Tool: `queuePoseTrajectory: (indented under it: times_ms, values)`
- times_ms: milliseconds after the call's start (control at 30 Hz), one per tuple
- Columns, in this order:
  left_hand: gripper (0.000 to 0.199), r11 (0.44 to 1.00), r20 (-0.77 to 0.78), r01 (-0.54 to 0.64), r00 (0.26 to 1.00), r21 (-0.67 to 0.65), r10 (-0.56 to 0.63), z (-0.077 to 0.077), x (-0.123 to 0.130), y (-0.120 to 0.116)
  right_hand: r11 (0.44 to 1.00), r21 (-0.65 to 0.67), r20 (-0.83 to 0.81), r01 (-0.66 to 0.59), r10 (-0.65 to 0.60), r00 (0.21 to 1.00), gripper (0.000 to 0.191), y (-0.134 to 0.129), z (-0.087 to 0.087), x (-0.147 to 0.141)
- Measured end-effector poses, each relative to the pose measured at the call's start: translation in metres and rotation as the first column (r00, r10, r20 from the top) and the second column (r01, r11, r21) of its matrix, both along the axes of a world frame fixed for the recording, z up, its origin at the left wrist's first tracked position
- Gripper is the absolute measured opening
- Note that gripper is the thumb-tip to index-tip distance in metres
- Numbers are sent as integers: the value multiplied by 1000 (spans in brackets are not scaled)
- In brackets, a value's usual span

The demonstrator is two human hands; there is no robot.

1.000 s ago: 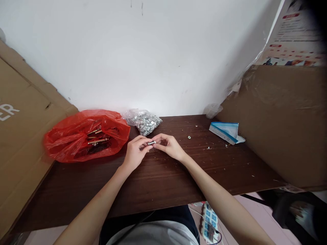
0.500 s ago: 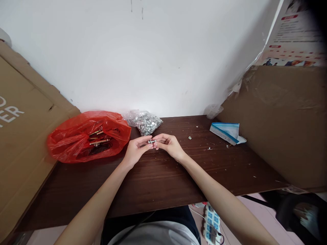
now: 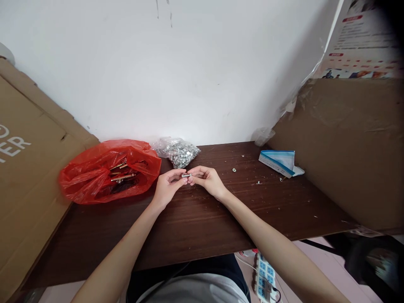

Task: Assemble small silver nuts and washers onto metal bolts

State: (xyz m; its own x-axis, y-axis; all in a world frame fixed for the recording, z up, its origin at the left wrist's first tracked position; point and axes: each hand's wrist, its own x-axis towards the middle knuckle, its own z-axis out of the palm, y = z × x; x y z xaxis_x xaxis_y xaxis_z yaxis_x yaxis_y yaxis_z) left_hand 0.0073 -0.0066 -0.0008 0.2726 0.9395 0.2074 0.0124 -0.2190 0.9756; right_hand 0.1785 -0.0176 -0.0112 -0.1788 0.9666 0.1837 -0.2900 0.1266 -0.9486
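Between my fingertips is a small silver bolt [image 3: 186, 175], lying roughly level above the dark table. My left hand [image 3: 167, 187] pinches its left end with thumb and fingers. Its right end is in the pinch of my right hand [image 3: 208, 181]. The fingertips partly cover the bolt, and whether a nut sits on it is too small to tell. Just behind my hands lies a clear bag of small silver metal parts [image 3: 183, 153]. An open red plastic bag [image 3: 85, 176] holding long brass-coloured bolts is left of my left hand.
The dark wooden table [image 3: 195, 231] meets a white wall. Cardboard [image 3: 28, 176] stands at the left, more cardboard [image 3: 350, 155] at the right. A blue-and-white packet [image 3: 277, 162] and a small metal piece [image 3: 234, 170] lie right. A power strip [image 3: 264, 277] is below the edge.
The bolt has tilted slightly and shifted a little left between my fingers. Both hands keep nearly the same pose, and the camera view has moved slightly.
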Motion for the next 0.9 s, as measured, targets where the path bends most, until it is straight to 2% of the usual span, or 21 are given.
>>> queuePoseTrajectory:
  times_ms: [233, 400, 533, 600, 767, 900]
  values:
    - [33, 999, 16, -47, 999, 19, 47, 0, 0, 1, 1000, 6, 35, -9, 9, 999, 33, 1, 0, 1]
    - [33, 996, -6, -83, 997, 22, 83, 2, 0, -2, 991, 129, 279, 18, -54, 959, 31, -4, 0, 2]
    - [33, 996, -1, -93, 996, 18, 93, 3, 3, -4, 979, 202, 444, 34, -123, 888, 44, -6, 1, 4]
    - [32, 996, -1, -90, 996, 20, 90, 4, 3, -4, 980, 195, 427, 49, -130, 895, 46, -5, 1, 5]
    - [30, 996, -12, -82, 996, 45, 83, 5, 1, -4, 978, 204, 336, 47, -115, 935, 36, -3, 2, 5]
    - [30, 995, -25, -90, 995, 42, 91, 4, 1, -4, 972, 236, 363, 20, -107, 926, 28, -4, 2, 5]
